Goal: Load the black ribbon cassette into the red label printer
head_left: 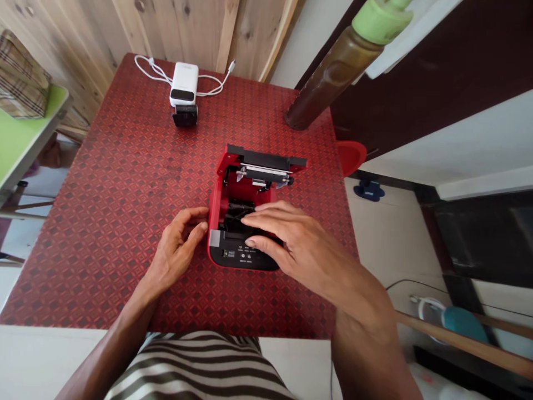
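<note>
A red and black thermal label printer (214, 208) sits in the middle of the table, its lid (266, 158) tipped up and back. A roller shows on the lid's inner side. My left hand (177, 241) rests beside the printer's left wall, its fingers loosely bent and fingertips at the red casing. My right hand (287, 230) reaches over the right side, fingers stretched out above the dark open compartment. Its thumb lies over the front panel with the buttons. Nothing shows in either hand. The right hand covers part of the compartment and panel.
The patterned red table (125, 194) carries a white power bank (184, 80) with a white cable and a small black block (185, 115). A tall brown bottle (333, 78) with a green cap stands at the back right. A red stool (352, 157) shows beyond the right edge.
</note>
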Demonstrator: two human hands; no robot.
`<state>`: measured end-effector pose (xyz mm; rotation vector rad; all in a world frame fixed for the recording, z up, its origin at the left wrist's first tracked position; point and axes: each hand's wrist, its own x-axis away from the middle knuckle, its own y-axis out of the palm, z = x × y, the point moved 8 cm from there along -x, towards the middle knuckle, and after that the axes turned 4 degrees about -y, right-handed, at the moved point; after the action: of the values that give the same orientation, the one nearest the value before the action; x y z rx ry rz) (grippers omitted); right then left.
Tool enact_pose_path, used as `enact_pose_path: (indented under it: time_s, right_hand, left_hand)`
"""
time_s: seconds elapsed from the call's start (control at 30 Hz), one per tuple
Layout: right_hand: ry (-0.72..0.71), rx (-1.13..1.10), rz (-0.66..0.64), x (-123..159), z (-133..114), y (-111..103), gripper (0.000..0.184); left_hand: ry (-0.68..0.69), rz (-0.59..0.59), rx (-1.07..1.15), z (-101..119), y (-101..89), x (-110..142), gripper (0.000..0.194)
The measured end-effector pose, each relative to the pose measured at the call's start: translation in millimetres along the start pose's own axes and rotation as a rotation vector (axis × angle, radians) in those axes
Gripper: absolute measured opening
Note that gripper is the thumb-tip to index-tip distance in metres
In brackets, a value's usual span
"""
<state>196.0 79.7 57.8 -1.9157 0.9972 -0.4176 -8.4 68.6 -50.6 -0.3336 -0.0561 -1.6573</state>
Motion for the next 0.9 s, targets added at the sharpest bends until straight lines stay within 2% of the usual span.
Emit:
enact_pose_path:
  time_s: [0.23, 0.47, 0.67, 0.8, 0.9]
  right_hand:
    - [-0.051, -0.167, -0.031, 0, 3, 1, 0.027]
    - [-0.012, -0.275, -0.155, -7, 16, 0, 0.03]
    - [0.016, -0.204, -0.319, -23, 13, 2, 0.034]
    - [0.075, -0.18, -0.328, -28, 14, 3, 0.034]
    - [0.068, -0.145, -0.325, -29, 14, 5, 0.033]
  left_hand:
    - [-0.032, 0.01, 0.011, -3, -0.6, -2, 0.051]
    - [-0.066, 0.018, 0.018, -2, -1.9, 1, 0.051]
    - [-0.08, 0.024, -0.025, 0, -2.7, -1, 0.052]
    - [-0.075, 0.017, -0.008, 1, -2.0, -1, 0.049]
    - [-0.067, 0.012, 0.0, 2, -1.4, -1, 0.048]
